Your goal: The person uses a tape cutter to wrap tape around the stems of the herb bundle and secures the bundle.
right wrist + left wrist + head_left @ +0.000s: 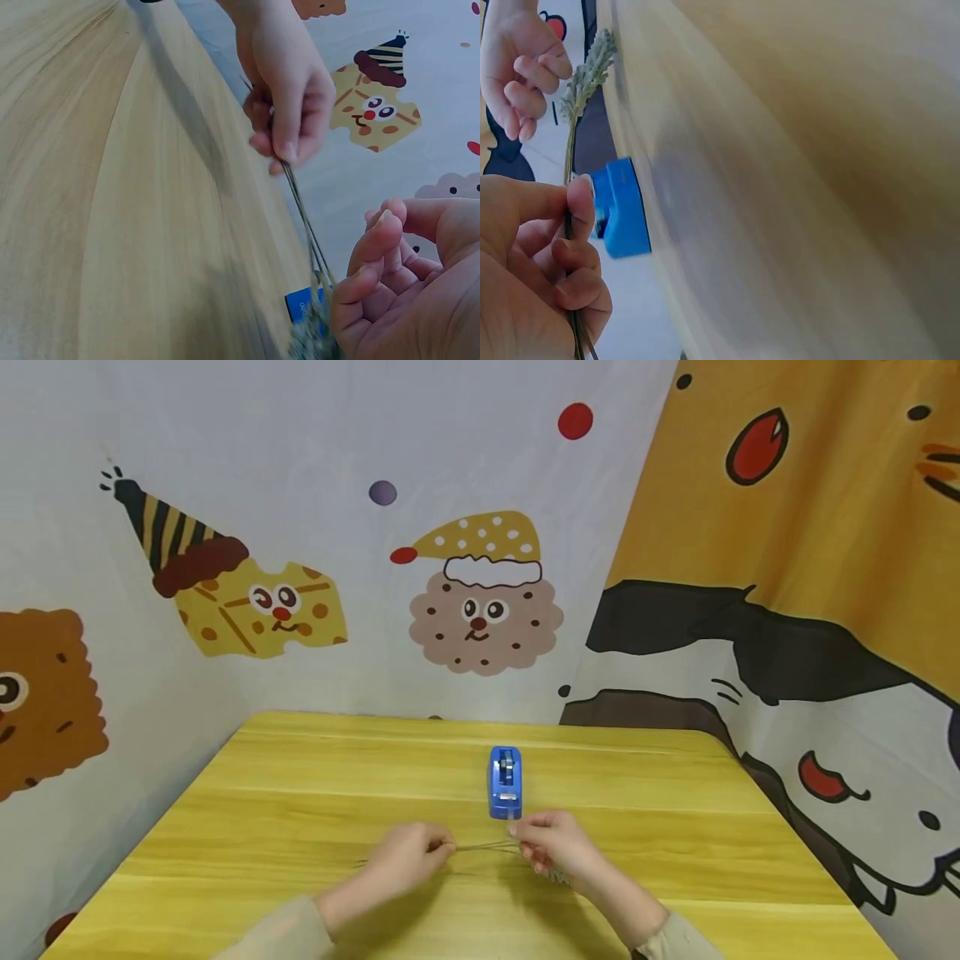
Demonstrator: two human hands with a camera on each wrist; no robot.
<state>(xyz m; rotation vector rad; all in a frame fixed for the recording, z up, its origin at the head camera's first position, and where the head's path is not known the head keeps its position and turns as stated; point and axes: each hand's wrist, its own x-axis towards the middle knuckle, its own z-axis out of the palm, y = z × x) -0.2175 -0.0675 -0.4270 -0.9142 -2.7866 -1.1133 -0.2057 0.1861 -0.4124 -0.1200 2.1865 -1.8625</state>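
Left hand (pixel 401 862) pinches the thin stems (pixel 482 847); their long axis runs rightward from that grip, grey-green heads (pixel 589 76) nearer the right hand (pixel 561 845). Right thumb and forefinger meet, apparently on a strip of clear tape (pixel 511 826). Blue tape dispenser (pixel 505 806) stands just beyond the stems

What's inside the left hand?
Thin stems run through the left hand and show on both sides of it; the parts it covers can't be seen.
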